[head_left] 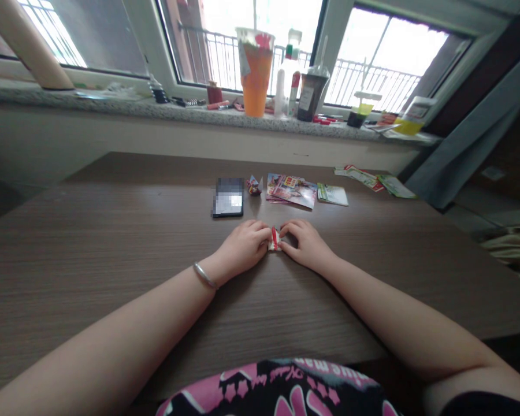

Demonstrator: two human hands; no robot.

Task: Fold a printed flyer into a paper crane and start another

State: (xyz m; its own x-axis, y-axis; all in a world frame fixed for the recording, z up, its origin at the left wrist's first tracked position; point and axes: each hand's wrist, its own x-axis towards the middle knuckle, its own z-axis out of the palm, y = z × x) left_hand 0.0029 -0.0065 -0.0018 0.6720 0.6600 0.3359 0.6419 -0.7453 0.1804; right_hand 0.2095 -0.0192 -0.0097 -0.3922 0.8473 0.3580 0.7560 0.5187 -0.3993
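Note:
A small white and red packet (275, 239) lies at the middle of the brown table (125, 242), between my two hands. My left hand (248, 245) is closed on its left edge, fingers curled downward. On the other side, the thumb and fingers of my right hand (304, 244) pinch the packet's right edge, with a gap showing behind the pinch. Parts of the packet are covered by the fingertips. A silver bangle (205, 276) circles my left wrist. Just beyond the hands are a folded paper piece (254, 186) and a dark phone-like device (229, 197), its screen blurred.
Behind the packet lie colourful printed leaflets (292, 190), a white and green packet (333, 195) and more flat packets (375, 182). Along the granite windowsill (190, 114) stand an orange cup (256, 72), a dark drink cup (312, 95) and several bottles.

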